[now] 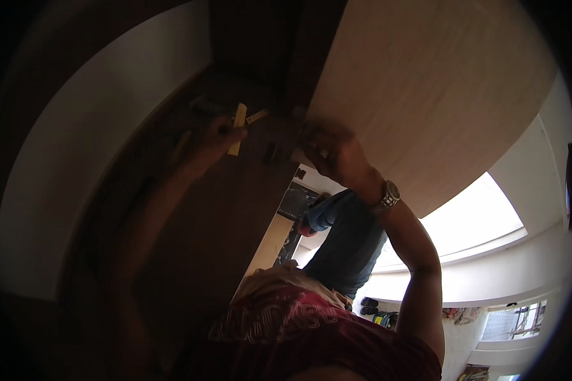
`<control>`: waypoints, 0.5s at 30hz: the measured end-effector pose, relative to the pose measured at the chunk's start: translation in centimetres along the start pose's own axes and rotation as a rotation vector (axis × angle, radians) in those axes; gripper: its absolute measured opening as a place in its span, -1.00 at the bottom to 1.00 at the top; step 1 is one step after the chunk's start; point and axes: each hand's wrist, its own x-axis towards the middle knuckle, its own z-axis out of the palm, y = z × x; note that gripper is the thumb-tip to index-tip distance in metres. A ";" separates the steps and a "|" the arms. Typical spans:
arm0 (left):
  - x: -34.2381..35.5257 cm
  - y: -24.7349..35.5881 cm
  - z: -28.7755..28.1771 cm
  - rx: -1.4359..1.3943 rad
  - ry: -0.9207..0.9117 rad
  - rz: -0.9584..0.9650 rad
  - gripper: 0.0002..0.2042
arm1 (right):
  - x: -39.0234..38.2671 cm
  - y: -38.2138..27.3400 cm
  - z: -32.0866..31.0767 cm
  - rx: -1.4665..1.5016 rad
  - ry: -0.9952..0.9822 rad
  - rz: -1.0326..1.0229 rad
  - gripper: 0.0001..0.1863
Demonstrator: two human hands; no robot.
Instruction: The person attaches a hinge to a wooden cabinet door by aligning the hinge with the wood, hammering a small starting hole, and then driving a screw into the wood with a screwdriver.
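My left hand (211, 145) is closed on a yellow folding ruler (237, 147), whose flat strip stands between the thumb and fingers. A second short yellow piece (257, 116) angles off beside it. My right hand (338, 151), with a metal watch (389, 195) on the wrist, has its fingers curled in at the edge of a pale wooden panel (426, 95). Shadow hides what those fingers hold, if anything. Between the hands a small dark fitting (272, 151) sits on a dark brown board (216, 209).
Dim tool-like shapes (203, 105) lie beyond my left hand, too dark to name. A white curved surface (108, 108) rises on the left. Below right are a bright window opening (470, 222), dark shoes (369, 306) and my legs in jeans (346, 241).
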 end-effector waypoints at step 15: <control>0.9 2.2 1.7 -0.398 -0.287 0.180 -0.64 | 0.3 -0.9 -0.7 0.028 -0.008 0.081 -0.82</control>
